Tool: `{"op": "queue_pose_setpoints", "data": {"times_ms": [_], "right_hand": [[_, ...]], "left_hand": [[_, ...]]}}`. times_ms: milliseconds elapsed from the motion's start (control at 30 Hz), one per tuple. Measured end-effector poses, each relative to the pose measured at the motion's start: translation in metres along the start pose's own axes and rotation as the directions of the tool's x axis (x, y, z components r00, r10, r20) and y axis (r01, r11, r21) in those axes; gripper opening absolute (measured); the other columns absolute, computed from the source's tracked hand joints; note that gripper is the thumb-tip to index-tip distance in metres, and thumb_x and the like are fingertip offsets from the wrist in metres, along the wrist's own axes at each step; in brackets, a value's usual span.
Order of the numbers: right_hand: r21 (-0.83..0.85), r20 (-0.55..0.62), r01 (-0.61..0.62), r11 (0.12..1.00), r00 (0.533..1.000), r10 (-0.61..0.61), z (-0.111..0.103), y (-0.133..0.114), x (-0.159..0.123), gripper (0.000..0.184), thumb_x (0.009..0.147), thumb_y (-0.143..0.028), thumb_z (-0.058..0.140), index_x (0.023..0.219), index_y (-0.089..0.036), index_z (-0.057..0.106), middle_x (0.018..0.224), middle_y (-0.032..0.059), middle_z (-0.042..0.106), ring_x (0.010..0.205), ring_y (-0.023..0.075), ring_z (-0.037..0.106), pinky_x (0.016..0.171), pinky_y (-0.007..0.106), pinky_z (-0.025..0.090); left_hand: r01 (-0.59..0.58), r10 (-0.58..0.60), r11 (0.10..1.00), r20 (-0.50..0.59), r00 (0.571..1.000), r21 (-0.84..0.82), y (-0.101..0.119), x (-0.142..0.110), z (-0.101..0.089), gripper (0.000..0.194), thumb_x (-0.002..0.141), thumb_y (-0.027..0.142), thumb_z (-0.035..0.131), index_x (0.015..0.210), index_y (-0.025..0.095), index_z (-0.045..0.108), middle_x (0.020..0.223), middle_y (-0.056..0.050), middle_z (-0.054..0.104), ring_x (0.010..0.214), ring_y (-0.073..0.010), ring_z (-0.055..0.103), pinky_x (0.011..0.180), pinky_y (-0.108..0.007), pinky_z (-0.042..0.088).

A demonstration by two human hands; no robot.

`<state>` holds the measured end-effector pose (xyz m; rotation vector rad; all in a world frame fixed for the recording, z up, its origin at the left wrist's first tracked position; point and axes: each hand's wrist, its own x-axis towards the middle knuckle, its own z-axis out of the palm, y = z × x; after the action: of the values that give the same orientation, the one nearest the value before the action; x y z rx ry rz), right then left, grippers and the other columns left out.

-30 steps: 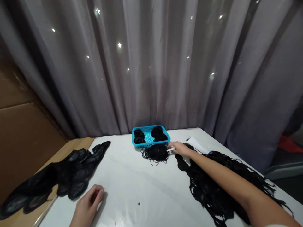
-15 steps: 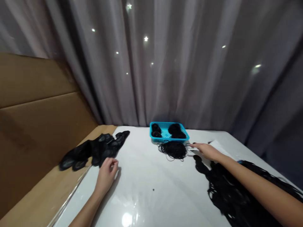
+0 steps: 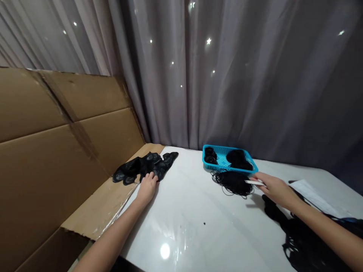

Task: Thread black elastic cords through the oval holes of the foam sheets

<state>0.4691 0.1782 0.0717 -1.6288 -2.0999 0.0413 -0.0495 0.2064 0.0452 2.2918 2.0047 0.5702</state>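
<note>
My left hand (image 3: 146, 187) has its fingers curled onto the near edge of a pile of glossy black pieces (image 3: 144, 166), which lies partly on cardboard and partly on the white table. What exactly the fingertips pinch is hidden. A slim white tool (image 3: 253, 182) is gripped in my right hand (image 3: 276, 189), its tip pointing left over a bundle of loopy black strands (image 3: 234, 183). That bundle lies just in front of a blue plastic basket (image 3: 229, 169), where dark coiled bundles (image 3: 239, 158) sit at the left and right ends.
Long black strands (image 3: 306, 238) spread across the table's right side, under my right forearm. A white sheet (image 3: 312, 194) lies behind them. The cardboard box (image 3: 93, 139) rises on the left; a grey curtain (image 3: 227, 94) hangs behind the white table (image 3: 193, 200).
The view has turned left. My left hand has moved forward from beside the black pile onto its edge. My right hand stays near the loopy bundle, its white tool now more visible.
</note>
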Motion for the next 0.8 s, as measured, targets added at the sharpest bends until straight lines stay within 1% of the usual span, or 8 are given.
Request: {"op": "queue_pose_setpoints", "data": {"times_ms": [167, 267, 333, 433, 533, 633, 733, 800], "right_hand": [[0.017, 0.112, 0.074, 0.997, 0.991, -0.075, -0.003, -0.03, -0.002, 0.027, 0.094, -0.039, 0.039, 0.078, -0.025, 0.056, 0.075, 0.0026, 0.066, 0.06, 0.0193, 0.059, 0.059, 0.03, 0.043], [0.071, 0.119, 0.056, 0.996, 0.991, -0.064, -0.002, -0.036, 0.001, 0.026, 0.093, -0.038, 0.04, 0.079, -0.025, 0.058, 0.075, 0.0025, 0.066, 0.065, 0.0202, 0.06, 0.061, 0.03, 0.044], [0.135, 0.113, 0.035, 0.99, 0.992, -0.051, 0.002, -0.04, 0.005, 0.028, 0.094, -0.039, 0.041, 0.08, -0.024, 0.06, 0.076, 0.0033, 0.068, 0.067, 0.0213, 0.061, 0.064, 0.032, 0.046], [0.33, 0.07, 0.026, 0.944, 0.996, -0.052, 0.011, -0.053, 0.014, 0.037, 0.098, -0.044, 0.037, 0.093, -0.022, 0.066, 0.092, 0.0071, 0.073, 0.083, 0.0246, 0.066, 0.077, 0.036, 0.05], [0.555, 0.014, 0.033, 0.831, 0.999, -0.049, 0.018, -0.08, 0.025, 0.05, 0.101, -0.053, 0.033, 0.112, -0.019, 0.068, 0.112, 0.0114, 0.072, 0.106, 0.0286, 0.065, 0.095, 0.041, 0.047], [0.704, -0.047, 0.091, 0.705, 0.996, -0.081, 0.016, -0.117, 0.041, 0.055, 0.099, -0.059, 0.038, 0.12, -0.018, 0.068, 0.123, 0.0135, 0.067, 0.115, 0.0304, 0.059, 0.1, 0.044, 0.044], [0.84, -0.062, 0.104, 0.533, 0.993, -0.096, 0.009, -0.154, 0.06, 0.06, 0.096, -0.065, 0.042, 0.129, -0.02, 0.063, 0.117, 0.0119, 0.066, 0.088, 0.0209, 0.06, 0.079, 0.034, 0.049], [0.925, -0.009, 0.057, 0.376, 0.992, -0.127, 0.006, -0.172, 0.071, 0.066, 0.094, -0.07, 0.04, 0.137, -0.022, 0.057, 0.11, 0.0103, 0.067, 0.058, 0.0113, 0.043, 0.056, 0.026, 0.04]], "left_hand": [[0.073, -0.074, 0.99, -0.002, 0.997, -0.121, -0.001, 0.023, -0.023, 0.035, 0.096, 0.035, 0.062, 0.126, 0.018, 0.058, 0.126, -0.009, 0.06, 0.105, -0.024, 0.063, 0.087, -0.044, 0.055], [0.107, -0.126, 0.971, -0.083, 0.989, -0.212, 0.002, 0.043, -0.054, 0.036, 0.095, 0.038, 0.062, 0.124, 0.016, 0.06, 0.125, -0.007, 0.061, 0.106, -0.0272, 0.063, 0.087, -0.045, 0.055], [0.119, -0.165, 0.955, -0.154, 0.974, -0.272, 0.008, 0.057, -0.078, 0.036, 0.096, 0.035, 0.062, 0.127, 0.017, 0.057, 0.126, -0.01, 0.06, 0.105, -0.0239, 0.063, 0.087, -0.045, 0.055], [0.067, -0.161, 0.93, -0.235, 0.958, -0.362, 0.027, 0.075, -0.115, 0.036, 0.096, 0.035, 0.062, 0.126, 0.017, 0.057, 0.126, -0.01, 0.06, 0.105, -0.0238, 0.064, 0.087, -0.045, 0.055], [-0.033, -0.09, 0.895, -0.252, 0.963, -0.444, 0.056, 0.084, -0.148, 0.022, 0.102, 0.033, 0.046, 0.105, 0.016, 0.059, 0.096, -0.002, 0.062, 0.088, -0.0167, 0.061, 0.079, -0.032, 0.052], [-0.115, 0.035, 0.83, -0.154, 0.988, -0.546, 0.093, 0.082, -0.175, 0.027, 0.1, 0.04, 0.044, 0.086, 0.019, 0.052, 0.073, 0.003, 0.049, 0.067, -0.0115, 0.051, 0.061, -0.021, 0.045], [-0.118, 0.148, 0.757, -0.007, 0.989, -0.643, 0.129, 0.071, -0.195, 0.034, 0.093, 0.053, 0.049, 0.081, 0.021, 0.048, 0.068, 0.004, 0.043, 0.056, -0.0107, 0.044, 0.048, -0.02, 0.037], [-0.093, 0.198, 0.714, 0.073, 0.978, -0.694, 0.148, 0.061, -0.203, 0.036, 0.09, 0.057, 0.052, 0.081, 0.022, 0.048, 0.068, 0.003, 0.044, 0.054, -0.0113, 0.045, 0.046, -0.02, 0.037]]}}
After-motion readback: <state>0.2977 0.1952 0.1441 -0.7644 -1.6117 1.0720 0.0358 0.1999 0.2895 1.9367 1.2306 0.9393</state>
